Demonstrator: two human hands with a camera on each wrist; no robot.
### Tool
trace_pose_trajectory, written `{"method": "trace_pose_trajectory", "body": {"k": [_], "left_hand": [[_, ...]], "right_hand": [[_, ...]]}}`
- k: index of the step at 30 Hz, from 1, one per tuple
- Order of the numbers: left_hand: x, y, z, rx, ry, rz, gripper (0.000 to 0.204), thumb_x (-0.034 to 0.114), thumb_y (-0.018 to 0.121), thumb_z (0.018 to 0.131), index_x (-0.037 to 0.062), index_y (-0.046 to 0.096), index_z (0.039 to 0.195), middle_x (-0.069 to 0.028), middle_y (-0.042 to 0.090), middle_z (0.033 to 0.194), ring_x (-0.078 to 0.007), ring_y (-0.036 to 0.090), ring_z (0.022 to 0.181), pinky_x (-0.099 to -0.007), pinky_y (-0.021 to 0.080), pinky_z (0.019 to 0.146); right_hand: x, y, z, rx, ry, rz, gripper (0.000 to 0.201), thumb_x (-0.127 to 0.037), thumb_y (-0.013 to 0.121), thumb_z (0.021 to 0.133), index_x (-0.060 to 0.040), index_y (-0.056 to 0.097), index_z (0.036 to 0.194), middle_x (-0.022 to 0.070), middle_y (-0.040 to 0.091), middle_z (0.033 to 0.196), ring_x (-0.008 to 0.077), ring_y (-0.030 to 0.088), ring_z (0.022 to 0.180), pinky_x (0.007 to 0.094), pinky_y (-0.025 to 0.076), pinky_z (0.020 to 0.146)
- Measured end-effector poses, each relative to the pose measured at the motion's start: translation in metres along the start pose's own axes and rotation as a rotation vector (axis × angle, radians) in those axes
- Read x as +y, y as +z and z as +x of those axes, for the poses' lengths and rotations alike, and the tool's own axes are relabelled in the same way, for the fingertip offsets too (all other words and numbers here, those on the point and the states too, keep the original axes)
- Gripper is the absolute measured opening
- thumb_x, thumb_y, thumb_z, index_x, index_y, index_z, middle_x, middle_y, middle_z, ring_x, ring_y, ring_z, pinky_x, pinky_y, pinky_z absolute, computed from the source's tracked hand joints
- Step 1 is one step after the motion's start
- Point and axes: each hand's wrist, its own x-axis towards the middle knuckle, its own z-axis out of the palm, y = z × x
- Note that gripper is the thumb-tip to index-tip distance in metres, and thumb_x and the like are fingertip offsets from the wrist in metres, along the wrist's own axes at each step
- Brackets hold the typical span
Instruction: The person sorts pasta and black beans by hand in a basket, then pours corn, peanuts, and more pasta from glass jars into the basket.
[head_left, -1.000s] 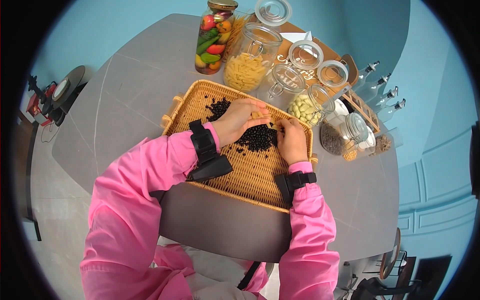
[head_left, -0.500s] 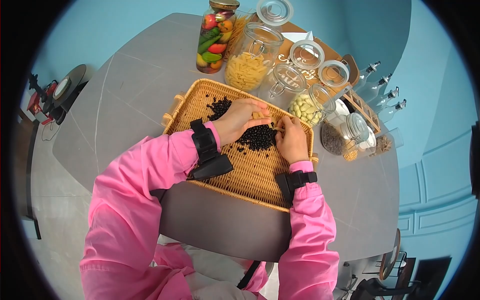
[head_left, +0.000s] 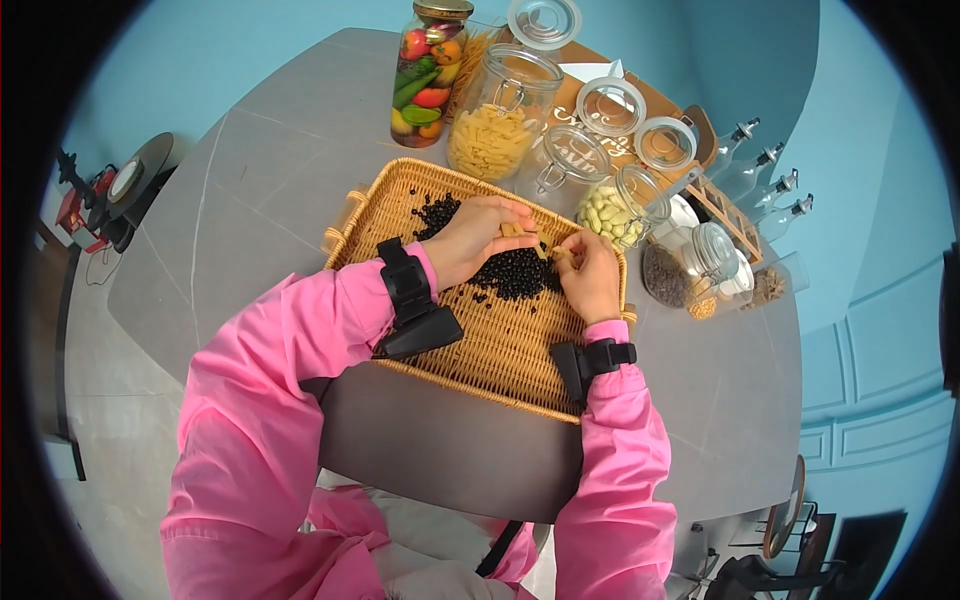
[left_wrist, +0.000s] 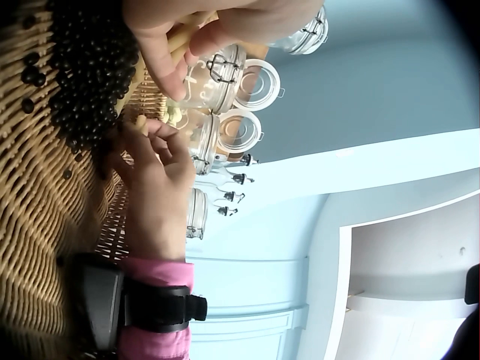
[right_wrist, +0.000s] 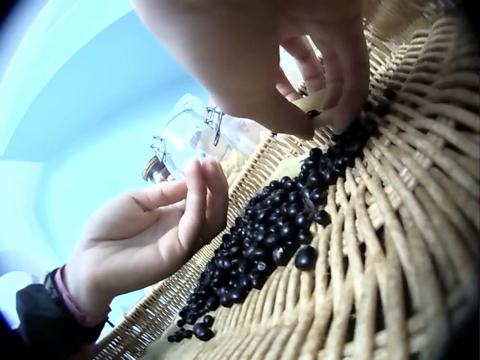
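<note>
I am watching both hands working over the basket (head_left: 460, 385), which is lying on the desk (head_left: 450, 440) in the middle of the frame. The left hand (head_left: 478, 240), just above the centre, is holding some pasta (head_left: 516, 230) between thumb and curled fingers, I think so that these pieces are staying together and off the beans (head_left: 515, 275). The right hand (head_left: 592, 280), a little to the right, is pinching a small piece (head_left: 563, 254) in a narrow grip; such a grip is probably suiting so small a thing. More pasta is lying between the hands, next to the black beans. The raised rim of the basket is surrounding the beans, and in my judgement this is preventing them from rolling over the desk. In the upper middle, the pasta jar (head_left: 490, 143) is standing behind the basket with its lid (head_left: 543, 23) swung back, perhaps for easy reach. The bottles (head_left: 758, 182) are standing farther off, at upper right, probably because nobody is needing them.
</note>
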Motion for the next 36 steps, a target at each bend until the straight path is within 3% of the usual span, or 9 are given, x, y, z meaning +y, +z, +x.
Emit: {"method": "trace_pose_trajectory", "body": {"k": [2,3,5,9,18,20,27,29,36], "left_hand": [[0.001,0.001,-0.001,0.005,0.002,0.009,0.016,-0.001,0.046,0.087,-0.0069,0.051,0.100,-0.0151,0.056,0.096,-0.0239,0.061,0.089,-0.0328,0.053,0.085],[0.001,0.000,-0.001,0.006,0.002,0.009,0.016,-0.001,0.046,0.087,-0.0069,0.051,0.100,-0.0151,0.056,0.096,-0.0239,0.061,0.089,-0.0328,0.053,0.085],[0.001,-0.001,0.000,-0.007,0.001,0.010,0.016,-0.001,0.044,0.087,-0.0069,0.051,0.101,-0.0150,0.056,0.096,-0.0245,0.061,0.090,-0.0326,0.053,0.085],[0.002,0.000,-0.002,0.001,-0.012,0.032,0.016,-0.001,0.043,0.088,-0.0066,0.051,0.101,-0.0152,0.057,0.096,-0.0251,0.061,0.092,-0.0327,0.053,0.086],[0.000,-0.001,-0.001,-0.006,-0.029,0.077,0.020,0.005,0.039,0.094,-0.0076,0.050,0.106,-0.0167,0.056,0.102,-0.0260,0.060,0.096,-0.0333,0.052,0.088],[0.000,-0.001,0.000,-0.020,-0.039,0.092,0.020,0.006,0.040,0.094,-0.0074,0.051,0.105,-0.0164,0.056,0.103,-0.0262,0.060,0.096,-0.0335,0.051,0.089],[0.000,0.002,-0.004,-0.117,-0.134,0.211,0.019,0.007,0.043,0.094,-0.0047,0.054,0.103,-0.0108,0.058,0.090,-0.0195,0.061,0.083,-0.0290,0.053,0.077],[-0.001,0.003,-0.005,-0.197,-0.183,0.263,0.018,0.009,0.046,0.094,-0.0026,0.056,0.103,-0.0065,0.058,0.082,-0.0151,0.060,0.073,-0.0254,0.051,0.068],[0.001,0.009,-0.008,-0.224,-0.254,0.336,0.020,0.021,0.055,0.092,0.0016,0.058,0.097,-0.0027,0.055,0.076,-0.0117,0.056,0.062,-0.0222,0.044,0.054]], "right_hand": [[-0.003,-0.005,0.001,0.054,0.040,0.110,0.016,-0.001,0.065,0.074,-0.0008,0.057,0.088,0.0110,0.056,0.083,0.0228,0.059,0.072,0.0348,0.050,0.065],[-0.003,-0.005,0.002,0.053,0.040,0.110,0.016,-0.001,0.065,0.074,-0.0008,0.057,0.088,0.0110,0.056,0.083,0.0228,0.059,0.072,0.0348,0.050,0.065],[-0.002,-0.006,0.004,0.016,0.227,0.521,0.013,0.000,0.061,0.081,0.0018,0.056,0.093,0.0079,0.057,0.085,0.0142,0.059,0.069,0.0270,0.052,0.058],[0.001,-0.005,0.005,0.027,0.297,0.797,0.011,0.001,0.056,0.086,0.0049,0.054,0.097,0.0071,0.058,0.088,0.0121,0.060,0.070,0.0233,0.055,0.056],[0.001,-0.013,0.006,-0.057,0.500,1.212,0.015,0.000,0.057,0.087,0.0034,0.055,0.101,0.0074,0.059,0.087,0.0139,0.061,0.078,0.0270,0.057,0.073],[0.005,-0.013,0.007,-0.172,0.532,1.412,0.015,0.000,0.057,0.088,0.0027,0.055,0.102,0.0081,0.060,0.089,0.0153,0.061,0.081,0.0278,0.056,0.078],[0.008,-0.009,0.006,-0.222,0.549,1.509,0.016,-0.001,0.057,0.088,0.0023,0.054,0.103,0.0109,0.061,0.095,0.0173,0.062,0.086,0.0279,0.055,0.081],[0.006,-0.009,0.005,-0.146,0.525,1.403,0.017,0.000,0.057,0.088,0.0025,0.055,0.104,0.0116,0.061,0.098,0.0179,0.063,0.088,0.0275,0.055,0.081],[-0.005,-0.009,0.003,-0.123,0.495,1.319,0.019,0.001,0.060,0.085,0.0038,0.055,0.103,0.0114,0.063,0.094,0.0185,0.065,0.084,0.0248,0.056,0.077]]}}
